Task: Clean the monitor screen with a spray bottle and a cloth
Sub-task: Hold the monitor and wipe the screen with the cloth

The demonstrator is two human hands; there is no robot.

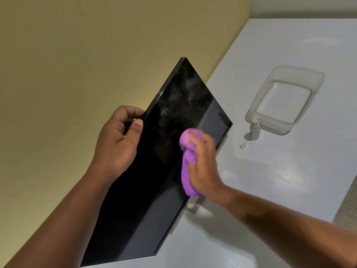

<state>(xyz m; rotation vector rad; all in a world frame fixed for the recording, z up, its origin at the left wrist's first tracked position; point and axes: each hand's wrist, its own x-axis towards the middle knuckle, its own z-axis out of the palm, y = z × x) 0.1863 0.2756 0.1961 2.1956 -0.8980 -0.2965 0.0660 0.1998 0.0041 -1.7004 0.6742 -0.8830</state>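
fingers [202, 144] of right hand [202, 167] closing round bunched purple cloth [188, 151], pressing it on flat black monitor screen [154, 171] | left hand [116, 144] gripping far-left bezel | step: wiping | next: probably working toward misted far patch | small spray bottle [254, 130] standing right

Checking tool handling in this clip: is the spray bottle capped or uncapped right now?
Uncapped, it appears. The spray bottle stands upright on the table, nozzle exposed, and a small clear cap lies apart beside it.
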